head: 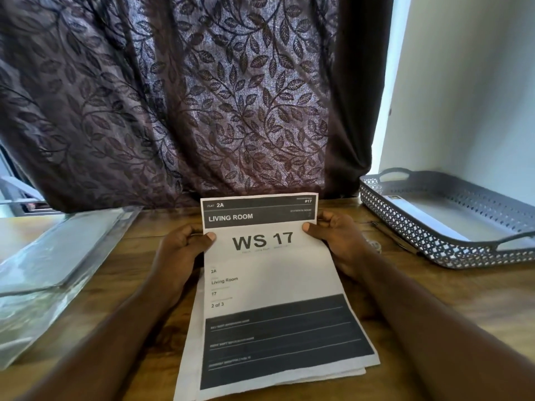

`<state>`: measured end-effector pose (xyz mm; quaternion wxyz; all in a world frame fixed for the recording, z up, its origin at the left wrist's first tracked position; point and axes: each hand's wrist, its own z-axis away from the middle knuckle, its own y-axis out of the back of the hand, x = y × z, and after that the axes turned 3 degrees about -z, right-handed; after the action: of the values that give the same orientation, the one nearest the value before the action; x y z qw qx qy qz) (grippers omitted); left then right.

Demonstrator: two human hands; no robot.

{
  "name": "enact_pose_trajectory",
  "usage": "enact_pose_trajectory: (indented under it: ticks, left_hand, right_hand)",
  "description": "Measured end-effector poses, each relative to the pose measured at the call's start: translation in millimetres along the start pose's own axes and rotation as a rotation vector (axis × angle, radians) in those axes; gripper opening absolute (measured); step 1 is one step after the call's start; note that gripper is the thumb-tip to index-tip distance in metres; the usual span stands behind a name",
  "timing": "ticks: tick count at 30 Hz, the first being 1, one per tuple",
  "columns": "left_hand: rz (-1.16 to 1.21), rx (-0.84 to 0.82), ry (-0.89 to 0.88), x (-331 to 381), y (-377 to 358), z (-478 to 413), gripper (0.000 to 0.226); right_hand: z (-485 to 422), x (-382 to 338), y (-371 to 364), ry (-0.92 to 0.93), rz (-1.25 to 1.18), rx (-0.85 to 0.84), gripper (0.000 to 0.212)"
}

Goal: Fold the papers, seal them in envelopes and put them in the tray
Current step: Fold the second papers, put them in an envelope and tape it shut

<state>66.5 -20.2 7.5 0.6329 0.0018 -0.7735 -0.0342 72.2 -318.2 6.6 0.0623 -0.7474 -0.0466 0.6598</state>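
Observation:
A printed sheet of paper [269, 273] reading "WS 17" and "LIVING ROOM" is lifted at its far end over a small stack of papers [341, 371] lying on the wooden table [434, 299]. My left hand [185, 247] pinches the sheet's left edge with the thumb on top. On the opposite edge, my right hand [335, 235] grips it the same way. A grey perforated tray [451, 253] with handles stands at the right, with a white envelope [425, 209] lying inside it.
A clear plastic packet of envelopes [55, 256] lies on the table at the left. A dark leaf-patterned curtain [202, 96] hangs right behind the table. A pen [393, 235] lies along the tray's near side. A white wall is at the right.

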Motion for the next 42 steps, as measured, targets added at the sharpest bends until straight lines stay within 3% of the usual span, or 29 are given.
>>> enact_pose_trajectory:
  ticks: [8,14,17,19,22,28,31,33,37,39,42]
  left_hand:
    - [0.054,0.036,-0.004,1,6,0,0.021]
    - [0.128,0.033,0.03,-2,11,-3,0.038]
    - [0.113,0.021,0.044,-4,12,-3,0.029]
    - [0.031,0.022,0.019,-5,10,-4,0.012]
    - [-0.148,0.042,-0.034,-5,7,-6,0.018]
    - [-0.482,0.019,-0.123,2,3,-4,0.007]
    - [-0.557,0.02,-0.223,5,0,1,0.007]
    - [-0.707,0.063,-0.398,7,-2,6,0.005]
    - [-0.864,0.066,-0.688,14,-8,12,0.005]
    - [-0.851,0.019,-0.757,17,-9,13,0.006]
    - [-0.798,-0.034,-0.774,19,-11,16,0.006]
  right_hand:
    - [-2,1,-3,-0.021,-0.165,-0.016,0.023]
    - [-3,2,0,-0.061,-0.212,-0.003,0.039]
    - [-3,3,2,-0.07,-0.184,0.002,0.036]
    - [-2,3,0,-0.031,-0.09,0.007,0.025]
    - [1,3,-7,0.104,0.1,0.067,0.006]
    - [11,-12,-28,0.34,0.491,0.169,0.015]
    - [18,-17,-39,0.492,0.962,0.155,0.019]
    - [23,-19,-51,0.559,1.149,0.074,0.023]
    - [34,-20,-82,0.696,1.25,-0.1,0.022]
    - [37,-22,-91,0.806,1.297,-0.122,0.018]
    - [38,-27,-92,0.788,1.239,-0.155,0.011]
